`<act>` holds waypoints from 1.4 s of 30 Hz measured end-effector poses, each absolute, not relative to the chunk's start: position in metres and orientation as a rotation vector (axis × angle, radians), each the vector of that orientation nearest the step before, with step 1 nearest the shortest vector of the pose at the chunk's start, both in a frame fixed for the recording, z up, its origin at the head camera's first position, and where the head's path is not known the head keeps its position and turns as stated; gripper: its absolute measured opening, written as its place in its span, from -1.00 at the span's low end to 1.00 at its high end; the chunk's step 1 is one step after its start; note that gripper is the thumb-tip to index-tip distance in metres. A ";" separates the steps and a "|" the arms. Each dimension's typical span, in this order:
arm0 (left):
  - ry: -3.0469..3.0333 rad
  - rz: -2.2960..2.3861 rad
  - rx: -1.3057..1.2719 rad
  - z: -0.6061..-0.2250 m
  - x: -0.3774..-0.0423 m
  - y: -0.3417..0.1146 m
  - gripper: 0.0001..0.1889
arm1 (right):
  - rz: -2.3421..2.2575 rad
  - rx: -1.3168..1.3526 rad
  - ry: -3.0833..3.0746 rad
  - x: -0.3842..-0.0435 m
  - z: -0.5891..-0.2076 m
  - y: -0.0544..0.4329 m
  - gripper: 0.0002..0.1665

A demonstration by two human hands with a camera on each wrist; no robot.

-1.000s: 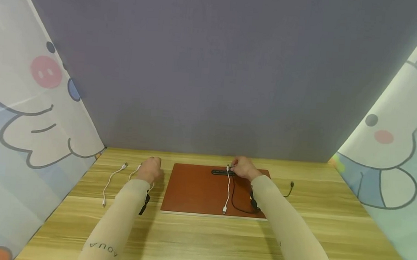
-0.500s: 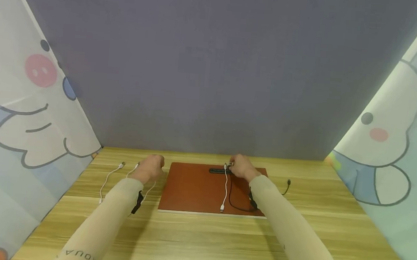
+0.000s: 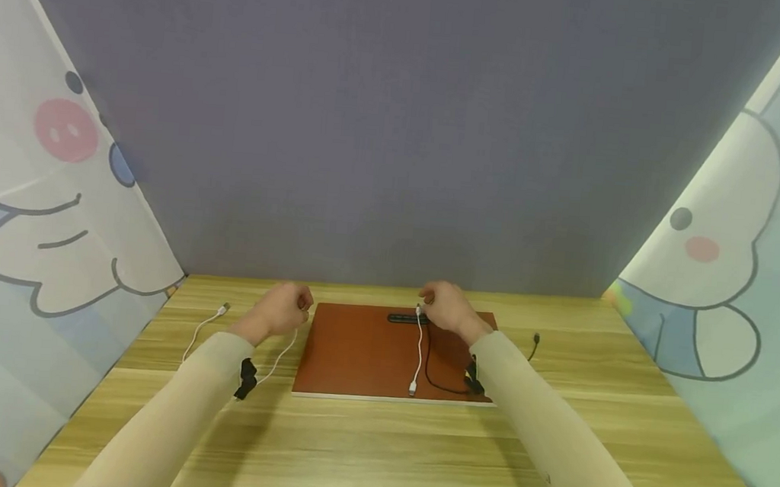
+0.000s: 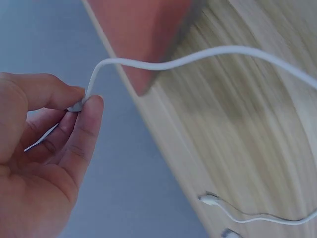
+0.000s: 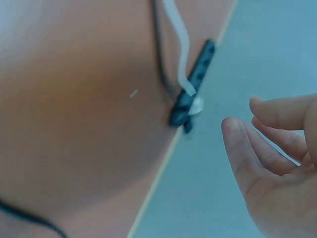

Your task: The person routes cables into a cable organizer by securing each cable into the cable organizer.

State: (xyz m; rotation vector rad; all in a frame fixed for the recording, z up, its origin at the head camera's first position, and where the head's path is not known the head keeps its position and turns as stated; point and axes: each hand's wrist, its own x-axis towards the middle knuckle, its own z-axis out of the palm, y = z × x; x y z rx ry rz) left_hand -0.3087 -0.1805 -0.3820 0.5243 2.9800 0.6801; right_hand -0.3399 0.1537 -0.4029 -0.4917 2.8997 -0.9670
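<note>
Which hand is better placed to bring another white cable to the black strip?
Left, probably: the left hand pinches a white cable near the brown board. The right hand is closer to the black strip but holds nothing.

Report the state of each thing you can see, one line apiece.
Left hand, pinching a white cable
Right hand, holding nothing
Pinched white cable, partly raised
Leftmost white cable, lying on table
Brown mat, flat on table
Black cable clip strip, near mat's far edge
Middle white cable, crossing the strip
Black cable, curving to the strip
</note>
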 end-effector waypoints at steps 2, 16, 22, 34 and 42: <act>2.982 0.688 0.565 -0.378 -0.305 -0.176 -0.79 | -0.995 -0.521 2.899 -0.336 -0.399 0.151 -0.62; 2.942 0.942 0.620 -0.366 -0.288 -0.160 -0.81 | -1.192 -0.562 2.811 -0.314 -0.401 0.136 -0.70; 2.923 1.028 0.632 -0.359 -0.275 -0.150 -0.80 | -1.266 -0.600 2.741 -0.304 -0.405 0.128 -0.70; 2.852 1.272 0.721 -0.359 -0.265 -0.123 -0.83 | -1.221 -0.811 2.693 -0.281 -0.406 0.106 -0.74; 2.866 1.369 0.719 -0.357 -0.262 -0.111 -0.82 | -1.243 -0.887 2.590 -0.272 -0.408 0.094 -0.72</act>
